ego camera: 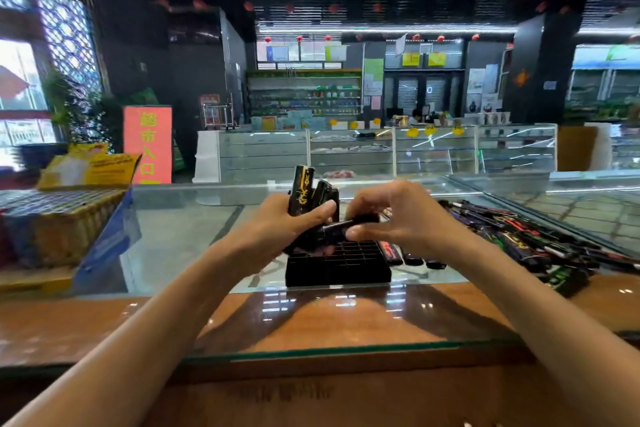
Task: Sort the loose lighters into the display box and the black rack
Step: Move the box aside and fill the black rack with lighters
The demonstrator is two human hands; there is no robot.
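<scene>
Lighters (519, 239) mostly heaped loose at right, black rack (343, 263) visibly bare, left hand (287, 222) gripping a bunch (304, 191), right hand (391, 215) pinching a single lighter (349, 227).

black rack (339, 269): far cells hidden under fingers (363, 231) | lighter bundle (303, 189): bases hidden inside left hand (280, 225) | single lighter (341, 228) at right hand (398, 215) fingertips: blurred

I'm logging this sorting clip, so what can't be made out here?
Head view:
Black rack: far slots hidden behind left hand and right hand.
Bunch of lighters in left hand: count hidden by fingers.
Lighter pinched by right hand: print blurred.
Loose lighters: blurred, cut by right edge.
Display box: contents blurred.
</scene>
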